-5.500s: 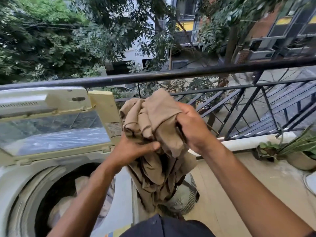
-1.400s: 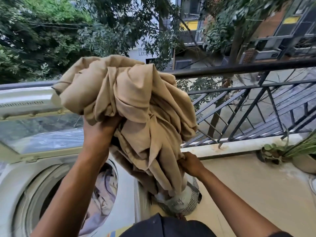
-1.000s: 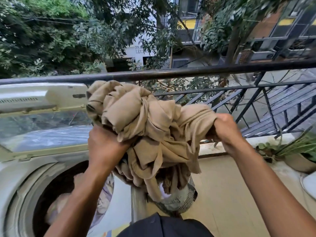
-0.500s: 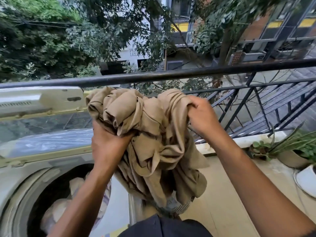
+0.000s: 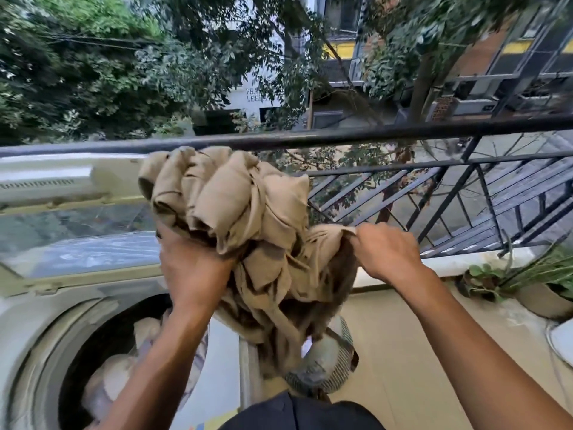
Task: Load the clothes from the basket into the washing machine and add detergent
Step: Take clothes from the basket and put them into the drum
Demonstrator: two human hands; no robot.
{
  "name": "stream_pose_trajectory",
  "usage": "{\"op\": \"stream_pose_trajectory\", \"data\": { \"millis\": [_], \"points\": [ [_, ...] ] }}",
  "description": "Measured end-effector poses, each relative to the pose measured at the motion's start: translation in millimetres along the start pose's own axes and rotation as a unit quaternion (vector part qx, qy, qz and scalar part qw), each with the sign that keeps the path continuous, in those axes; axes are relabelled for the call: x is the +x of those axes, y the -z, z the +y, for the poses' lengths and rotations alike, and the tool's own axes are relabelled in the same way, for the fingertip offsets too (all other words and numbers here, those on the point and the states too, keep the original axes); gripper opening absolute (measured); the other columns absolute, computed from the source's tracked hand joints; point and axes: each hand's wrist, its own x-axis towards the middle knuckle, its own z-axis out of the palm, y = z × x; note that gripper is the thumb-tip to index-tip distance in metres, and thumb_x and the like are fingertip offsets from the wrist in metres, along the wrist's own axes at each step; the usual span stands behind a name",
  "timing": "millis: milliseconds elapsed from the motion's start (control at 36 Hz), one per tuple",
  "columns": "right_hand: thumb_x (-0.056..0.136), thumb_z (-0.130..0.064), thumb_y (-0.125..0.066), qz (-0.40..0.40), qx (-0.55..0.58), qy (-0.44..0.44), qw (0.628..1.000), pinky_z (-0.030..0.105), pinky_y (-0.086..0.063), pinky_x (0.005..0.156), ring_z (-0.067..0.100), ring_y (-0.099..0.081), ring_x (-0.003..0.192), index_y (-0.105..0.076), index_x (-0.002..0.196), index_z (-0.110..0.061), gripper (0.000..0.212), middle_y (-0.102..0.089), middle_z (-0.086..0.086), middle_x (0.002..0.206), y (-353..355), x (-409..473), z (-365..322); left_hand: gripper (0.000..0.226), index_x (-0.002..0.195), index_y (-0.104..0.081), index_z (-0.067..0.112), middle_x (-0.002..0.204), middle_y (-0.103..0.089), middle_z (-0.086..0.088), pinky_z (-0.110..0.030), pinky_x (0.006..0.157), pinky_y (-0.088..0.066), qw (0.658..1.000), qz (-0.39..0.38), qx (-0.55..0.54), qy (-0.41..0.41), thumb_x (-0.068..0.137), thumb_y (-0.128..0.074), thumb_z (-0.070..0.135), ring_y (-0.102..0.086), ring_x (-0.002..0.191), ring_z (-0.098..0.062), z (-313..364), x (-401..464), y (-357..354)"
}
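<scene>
I hold the bunched tan cotton cloth (image 5: pixel 248 231) just above and right of the cream top-loading washing machine (image 5: pixel 40 308). My left hand (image 5: pixel 193 274) clutches its bulk from below; my right hand (image 5: pixel 386 254) pinches a loose edge. Loading is underway: next I swing it left over the open drum (image 5: pixel 102 352) and let go. Beyond the machine, a white wall sign (image 5: pixel 257 94) possibly reads "PRA… LEE…".

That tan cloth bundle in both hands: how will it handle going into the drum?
Likely floppy: the tan cloth bunches in folds over the left hand and sags below. Probably light, since the right hand only pinches an edge. Trailing ends may snag on the washing machine rim.
</scene>
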Motion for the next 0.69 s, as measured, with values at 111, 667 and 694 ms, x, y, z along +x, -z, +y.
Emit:
{"op": "stream_pose_trajectory", "data": {
  "millis": [111, 667, 694],
  "points": [
    [0.108, -0.042, -0.03, 0.131, 0.117, -0.011, 0.984, 0.038, -0.039, 0.067, 0.037, -0.057, 0.077, -0.057, 0.082, -0.015, 0.046, -0.062, 0.012, 0.084, 14.0, -3.6, 6.7, 0.126, 0.15, -0.038, 0.026, 0.138, -0.063, -0.003, -0.032, 0.093, -0.046, 1.0, -0.003, 0.004, 0.0, 0.04, -0.08, 0.072, -0.061, 0.126, -0.028, -2.5, -9.4, -2.7],
    [0.096, -0.041, -0.046, -0.136, 0.785, 0.23, 0.559, 0.037, -0.051, 0.093, 0.018, -0.066, 0.101, -0.074, 0.116, -0.02, 0.04, -0.073, 0.004, 0.109, 45.4, -47.2, -36.6, 0.087, 0.128, -0.058, 0.032, 0.115, -0.073, 0.017, -0.027, 0.096, -0.054, 0.977, -0.154, -0.141, 0.045, 0.047, -0.083, 0.053, -0.067, 0.107, 0.006, 12.4, -7.7, -4.1],
    [0.095, -0.038, -0.045, -0.145, 0.794, 0.234, 0.541, 0.038, -0.049, 0.097, 0.02, -0.064, 0.104, -0.07, 0.124, -0.015, 0.044, -0.072, 0.006, 0.113, 45.3, -50.7, -40.2, 0.096, 0.133, -0.057, 0.026, 0.119, -0.073, 0.013, -0.029, 0.099, -0.054, 0.975, -0.165, -0.141, 0.039, 0.045, -0.084, 0.054, -0.067, 0.11, 0.003, 13.4, -8.2, -3.1]
  ]
}}
